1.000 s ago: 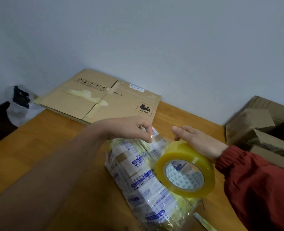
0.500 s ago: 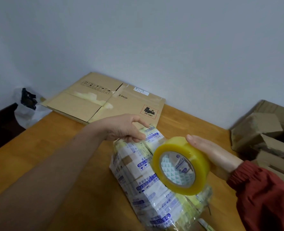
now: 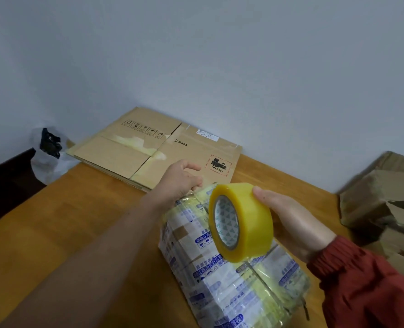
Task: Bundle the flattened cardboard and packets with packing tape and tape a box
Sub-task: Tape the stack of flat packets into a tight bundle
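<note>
A bundle of white packets with blue print point(image 3: 222, 278), wrapped in clear tape, lies on the wooden table point(image 3: 66, 221). My left hand point(image 3: 181, 177) rests on the bundle's far end, fingers curled at its edge. My right hand point(image 3: 288, 218) holds a yellow roll of packing tape point(image 3: 240, 221) just above the bundle, thumb on the roll's top. Flattened cardboard point(image 3: 158, 150) lies against the wall behind my left hand, with tape patches on it.
Several crumpled brown boxes point(image 3: 383, 204) stand at the right edge of the table. A white plastic bag with something black inside point(image 3: 48, 155) sits past the table's far left corner. A small slim object lies by the bundle's right side point(image 3: 305, 308).
My right hand has lifted the tape roll up and toward the far end of the bundle. My left hand has shifted slightly back along the bundle's far edge.
</note>
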